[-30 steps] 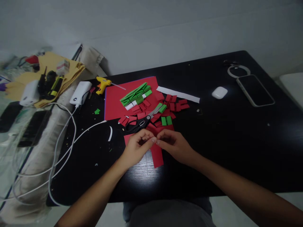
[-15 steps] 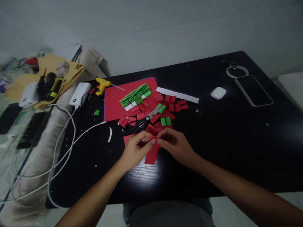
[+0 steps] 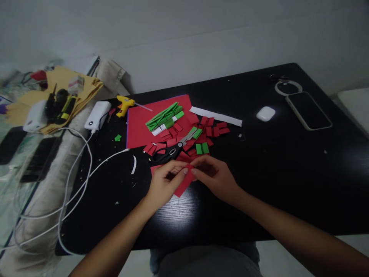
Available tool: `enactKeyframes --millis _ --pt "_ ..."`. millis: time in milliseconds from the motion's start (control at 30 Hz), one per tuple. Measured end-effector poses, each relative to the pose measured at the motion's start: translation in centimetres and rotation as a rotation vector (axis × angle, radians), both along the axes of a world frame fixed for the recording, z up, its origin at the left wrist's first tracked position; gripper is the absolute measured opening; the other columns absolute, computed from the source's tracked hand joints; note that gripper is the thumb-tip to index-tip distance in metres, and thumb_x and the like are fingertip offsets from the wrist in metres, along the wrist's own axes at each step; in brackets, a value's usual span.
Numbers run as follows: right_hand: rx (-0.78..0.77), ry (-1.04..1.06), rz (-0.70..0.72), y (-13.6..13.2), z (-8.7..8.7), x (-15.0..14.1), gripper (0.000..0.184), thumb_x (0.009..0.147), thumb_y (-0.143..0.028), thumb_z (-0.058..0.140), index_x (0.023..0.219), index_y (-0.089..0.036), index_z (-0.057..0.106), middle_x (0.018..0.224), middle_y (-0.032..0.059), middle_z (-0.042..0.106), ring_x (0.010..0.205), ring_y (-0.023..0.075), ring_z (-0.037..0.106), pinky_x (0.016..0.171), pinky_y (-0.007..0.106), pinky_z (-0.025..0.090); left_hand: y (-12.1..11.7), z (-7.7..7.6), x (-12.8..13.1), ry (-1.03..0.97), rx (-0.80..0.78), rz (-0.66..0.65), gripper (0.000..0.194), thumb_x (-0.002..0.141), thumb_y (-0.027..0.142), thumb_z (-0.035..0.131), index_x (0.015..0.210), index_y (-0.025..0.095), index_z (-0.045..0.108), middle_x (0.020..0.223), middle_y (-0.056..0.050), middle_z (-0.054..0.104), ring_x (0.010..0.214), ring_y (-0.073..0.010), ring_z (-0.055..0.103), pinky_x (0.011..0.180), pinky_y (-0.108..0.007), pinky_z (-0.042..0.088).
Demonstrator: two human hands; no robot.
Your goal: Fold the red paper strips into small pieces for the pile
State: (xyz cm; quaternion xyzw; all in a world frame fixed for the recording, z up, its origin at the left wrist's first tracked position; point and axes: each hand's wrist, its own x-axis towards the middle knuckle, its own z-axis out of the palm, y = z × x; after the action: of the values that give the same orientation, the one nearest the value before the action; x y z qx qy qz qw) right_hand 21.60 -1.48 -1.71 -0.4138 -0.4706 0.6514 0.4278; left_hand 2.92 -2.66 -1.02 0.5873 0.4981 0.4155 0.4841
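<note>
A red paper strip (image 3: 182,186) is pinched between the fingertips of both hands above the black table. My left hand (image 3: 167,181) grips it from the left, thumb on top. From the right, my right hand (image 3: 215,177) pinches its upper end, the thumb close to the other thumb. Just beyond the hands lie black-handled scissors (image 3: 173,151) on a pile of folded red paper pieces (image 3: 213,130). Folded green pieces (image 3: 202,148) lie among them. Farther back, a pleated green paper bundle (image 3: 164,116) rests on a large red sheet (image 3: 138,132).
A yellow glue gun (image 3: 125,104) and a white power bank (image 3: 98,114) stand at the back left, with a white cable (image 3: 91,154) looping over the table's left edge. A white paper strip (image 3: 216,116) lies behind the pile. To the right are a white earbud case (image 3: 265,114) and a phone (image 3: 309,110).
The red strip has turned in my fingers, its lower end now slanting down to the left. Both hands stay in nearly the same place.
</note>
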Motion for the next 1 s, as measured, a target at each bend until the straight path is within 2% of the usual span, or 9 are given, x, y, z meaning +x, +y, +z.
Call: enactKeyframes --millis 233,467,633,733,833,1000 --pt "-0.042 0.029 -0.02 0.0 0.0 0.0 0.015 0.082 -0.031 0.078 0.09 -0.021 0.071 0.084 0.0001 0.069 0.069 0.014 0.067 0.066 0.028 0.06 -0.1 -0.1 0.2 -0.063 0.02 -0.001 0.014 0.091 0.021 0.071 0.105 0.019 0.075 0.082 -0.002 0.076 0.072 -0.0126 0.071 0.069 -0.023 0.056" --pt "-0.058 0.012 0.011 0.3 0.4 0.1 0.01 0.081 -0.03 0.076 0.084 -0.021 0.073 0.082 0.0006 0.069 0.067 0.0142 0.066 0.066 0.03 0.059 0.1 0.4 0.4 -0.088 -0.001 0.0 0.008 0.091 0.026 0.071 0.09 0.017 0.071 0.077 -0.002 0.071 0.069 -0.0126 0.066 0.066 -0.024 0.053" --pt "-0.115 0.068 0.038 0.5 0.3 0.2 0.013 0.08 -0.033 0.077 0.085 -0.02 0.075 0.082 0.0011 0.069 0.068 0.0144 0.067 0.066 0.03 0.062 0.2 0.5 0.4 -0.075 0.01 -0.017 0.007 0.091 0.024 0.069 0.09 0.018 0.07 0.077 -0.001 0.071 0.068 -0.0124 0.065 0.064 -0.023 0.051" --pt "-0.147 0.108 0.046 0.6 0.3 0.2 0.019 0.08 -0.035 0.08 0.09 -0.02 0.075 0.086 0.0011 0.069 0.071 0.0151 0.069 0.066 0.031 0.064 0.0 0.2 0.1 0.011 0.088 0.002 0.004 0.092 0.02 0.067 0.091 0.018 0.07 0.076 0.0 0.07 0.066 -0.0111 0.064 0.063 -0.022 0.05" --pt "-0.201 0.12 0.069 0.7 0.3 0.3 0.025 0.079 -0.039 0.082 0.094 -0.02 0.074 0.088 0.0011 0.07 0.071 0.0151 0.07 0.068 0.033 0.065 -0.1 0.0 -0.4 0.173 0.235 -0.012 0.007 0.094 0.017 0.064 0.094 0.019 0.071 0.081 0.0 0.072 0.07 -0.0113 0.065 0.067 -0.022 0.051" --pt "-0.273 0.128 0.101 0.8 0.2 0.2 0.028 0.08 -0.044 0.083 0.086 -0.017 0.075 0.08 -0.0002 0.068 0.071 0.0138 0.07 0.072 0.032 0.065 -0.1 0.0 -1.1 0.313 0.394 -0.09 0.013 0.096 0.013 0.06 0.1 0.02 0.07 0.09 -0.004 0.074 0.079 -0.0142 0.068 0.074 -0.026 0.053"
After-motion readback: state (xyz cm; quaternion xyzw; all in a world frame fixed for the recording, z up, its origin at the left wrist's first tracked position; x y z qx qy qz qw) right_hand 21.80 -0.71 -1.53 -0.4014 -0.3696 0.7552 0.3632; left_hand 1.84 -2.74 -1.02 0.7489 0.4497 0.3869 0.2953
